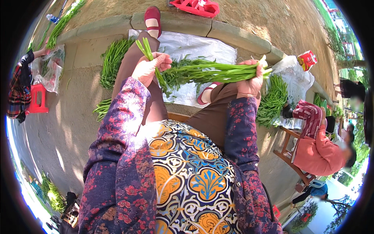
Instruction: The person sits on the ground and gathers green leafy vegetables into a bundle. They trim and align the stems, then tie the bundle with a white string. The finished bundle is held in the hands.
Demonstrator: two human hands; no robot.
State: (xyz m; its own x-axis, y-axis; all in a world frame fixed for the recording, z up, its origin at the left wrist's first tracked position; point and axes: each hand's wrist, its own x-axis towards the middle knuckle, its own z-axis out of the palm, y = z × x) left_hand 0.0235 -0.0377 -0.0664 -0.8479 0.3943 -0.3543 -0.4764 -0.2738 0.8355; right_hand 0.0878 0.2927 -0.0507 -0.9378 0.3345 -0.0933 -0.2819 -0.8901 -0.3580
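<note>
My left hand (145, 71) is closed around a few green stems (145, 48) of a leafy vegetable, cut ends pointing up and leaves hanging below the fist. My right hand (250, 84) grips a thick bunch of the same leafy greens (214, 73) near its pale cut ends. That bunch lies sideways above my knees, its leaves reaching left toward my left hand. Under it, a white woven sheet (187, 43) is spread on the ground, with loose leaves on it.
Piles of greens lie left (113, 64) and right (273, 97) of my legs. A stone curb (175, 24) runs along the far side, with a red basket (198, 8) beyond. A red stool (37, 99) stands left near another person; someone in coral (315, 156) sits right on a wooden bench (286, 154).
</note>
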